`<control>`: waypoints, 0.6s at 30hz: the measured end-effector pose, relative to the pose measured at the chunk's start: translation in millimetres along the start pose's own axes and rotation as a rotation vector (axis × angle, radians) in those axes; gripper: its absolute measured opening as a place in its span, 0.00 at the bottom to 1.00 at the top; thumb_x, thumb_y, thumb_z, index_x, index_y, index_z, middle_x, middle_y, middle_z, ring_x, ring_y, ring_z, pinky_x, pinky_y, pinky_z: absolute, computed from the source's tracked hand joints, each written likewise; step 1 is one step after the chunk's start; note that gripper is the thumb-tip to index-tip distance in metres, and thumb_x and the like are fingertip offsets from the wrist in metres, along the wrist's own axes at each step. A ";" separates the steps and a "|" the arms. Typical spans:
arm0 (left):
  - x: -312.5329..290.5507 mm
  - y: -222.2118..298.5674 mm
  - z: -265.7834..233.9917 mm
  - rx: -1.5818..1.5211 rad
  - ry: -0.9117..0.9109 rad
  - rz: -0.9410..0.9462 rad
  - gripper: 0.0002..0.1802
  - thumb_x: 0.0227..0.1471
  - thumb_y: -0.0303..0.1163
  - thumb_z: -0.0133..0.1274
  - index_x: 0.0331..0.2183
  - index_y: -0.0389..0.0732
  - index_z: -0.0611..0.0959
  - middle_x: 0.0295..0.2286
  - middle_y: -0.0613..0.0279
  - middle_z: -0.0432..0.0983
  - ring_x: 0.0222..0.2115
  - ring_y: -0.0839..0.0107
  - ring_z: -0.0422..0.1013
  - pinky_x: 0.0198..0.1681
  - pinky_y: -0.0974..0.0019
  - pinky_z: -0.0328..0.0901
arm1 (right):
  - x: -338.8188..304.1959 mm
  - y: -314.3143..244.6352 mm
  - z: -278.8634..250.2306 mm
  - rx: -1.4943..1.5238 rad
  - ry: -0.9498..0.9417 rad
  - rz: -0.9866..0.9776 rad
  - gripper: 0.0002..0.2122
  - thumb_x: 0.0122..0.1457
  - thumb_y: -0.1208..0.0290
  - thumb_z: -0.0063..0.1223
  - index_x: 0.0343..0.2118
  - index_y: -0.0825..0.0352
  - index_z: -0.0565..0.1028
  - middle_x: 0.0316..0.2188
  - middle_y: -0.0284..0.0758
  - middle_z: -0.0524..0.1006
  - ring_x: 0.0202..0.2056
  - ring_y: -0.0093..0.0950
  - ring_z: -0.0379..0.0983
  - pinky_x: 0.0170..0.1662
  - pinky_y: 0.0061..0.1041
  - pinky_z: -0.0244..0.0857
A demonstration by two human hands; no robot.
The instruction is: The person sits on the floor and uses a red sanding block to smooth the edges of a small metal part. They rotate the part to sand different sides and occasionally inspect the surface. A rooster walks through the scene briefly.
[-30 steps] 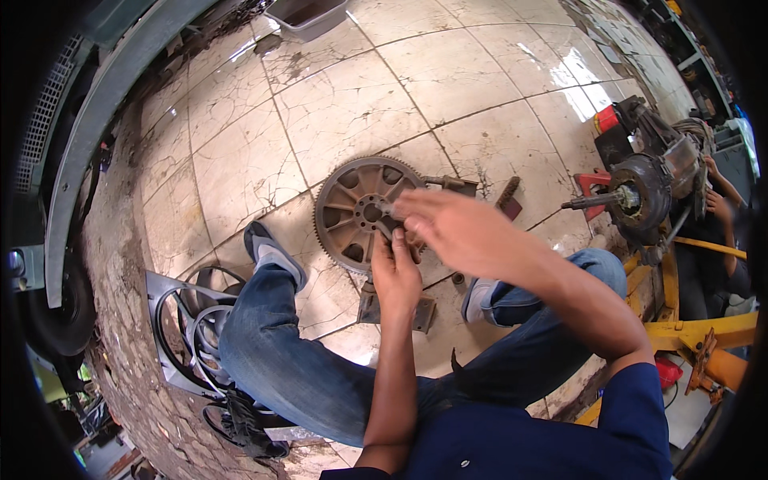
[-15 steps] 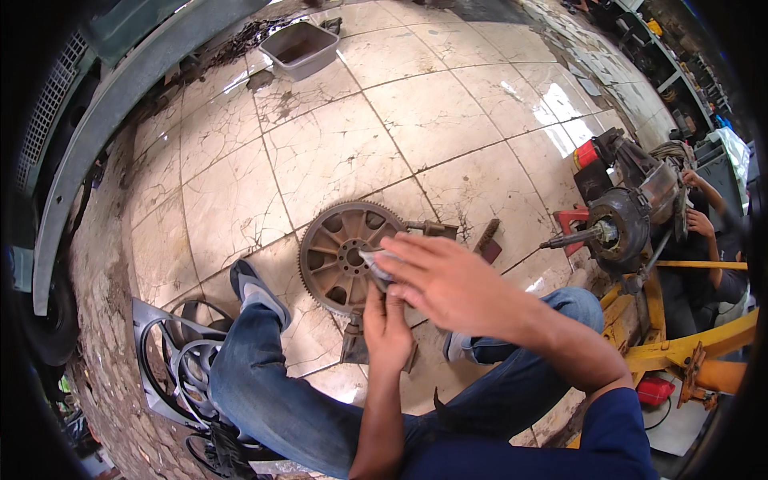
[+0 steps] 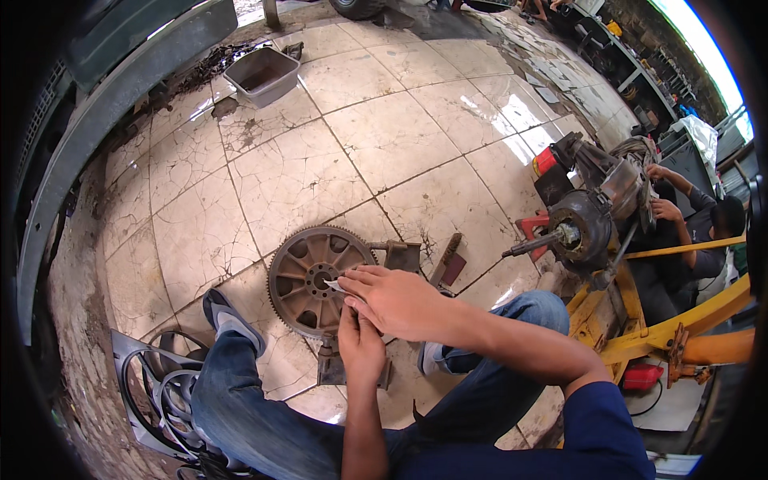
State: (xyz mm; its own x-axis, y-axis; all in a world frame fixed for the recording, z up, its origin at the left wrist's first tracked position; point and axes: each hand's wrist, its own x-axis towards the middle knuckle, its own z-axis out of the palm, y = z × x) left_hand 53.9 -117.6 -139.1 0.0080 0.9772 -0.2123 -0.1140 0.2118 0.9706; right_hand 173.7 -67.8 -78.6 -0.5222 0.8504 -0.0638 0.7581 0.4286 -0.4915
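Note:
A rusty toothed flywheel lies in front of me, with metal supports at its right side and near edge. My right hand reaches over its near right part, fingers together and stretched forward over a small pale grey folded piece, perhaps sandpaper or cloth. Just below it, my left hand is closed, its fingertips meeting the right hand and the piece; most of its grip is hidden. The pale tip sticks out above the flywheel's hub; whether it touches the metal I cannot tell.
Right of the flywheel lie a brush and a dark red flat piece. A greasy axle-like assembly stands farther right by a yellow frame, with another person's hands behind it. A grey basin sits far left.
The view has shifted, so the floor and objects appear farther left. My right hand has come lower and closer over my left, and less of the pale piece shows.

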 end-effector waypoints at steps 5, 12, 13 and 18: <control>5.1 -6.7 -8.4 -0.146 0.085 -0.115 0.22 0.65 0.33 0.39 0.55 0.27 0.69 0.48 0.45 0.74 0.48 0.66 0.71 0.50 0.66 0.65 | -5.7 -4.5 14.8 -0.148 0.068 -0.102 0.19 0.66 0.64 0.41 0.54 0.73 0.70 0.54 0.47 0.72 0.58 0.41 0.66 0.61 0.32 0.60; 3.8 2.2 -8.3 -0.054 -0.015 -0.130 0.21 0.65 0.35 0.40 0.53 0.30 0.71 0.41 0.48 0.76 0.39 0.68 0.73 0.42 0.67 0.66 | -4.4 -4.4 3.6 -0.118 0.010 -0.039 0.19 0.67 0.65 0.40 0.54 0.73 0.70 0.53 0.44 0.73 0.57 0.40 0.66 0.61 0.33 0.60; 4.3 2.5 -8.8 -0.061 0.003 -0.149 0.21 0.65 0.35 0.40 0.52 0.30 0.72 0.39 0.49 0.76 0.36 0.68 0.72 0.40 0.67 0.66 | -4.8 -4.9 1.4 -0.112 0.000 -0.043 0.19 0.67 0.65 0.40 0.54 0.73 0.70 0.53 0.44 0.73 0.57 0.40 0.66 0.61 0.33 0.60; 2.3 11.1 -2.6 0.093 -0.071 -0.166 0.18 0.65 0.32 0.40 0.51 0.31 0.72 0.36 0.56 0.77 0.30 0.71 0.71 0.34 0.68 0.66 | 3.0 5.4 2.4 0.047 0.035 -0.003 0.18 0.67 0.64 0.40 0.51 0.72 0.73 0.50 0.44 0.75 0.55 0.39 0.69 0.56 0.32 0.65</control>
State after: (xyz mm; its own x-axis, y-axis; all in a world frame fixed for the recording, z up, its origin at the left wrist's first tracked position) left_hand 50.2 -113.1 -129.0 0.0899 0.9268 -0.3646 -0.0131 0.3671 0.9301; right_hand 175.4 -63.7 -83.5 -0.5100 0.8596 -0.0322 0.7367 0.4172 -0.5322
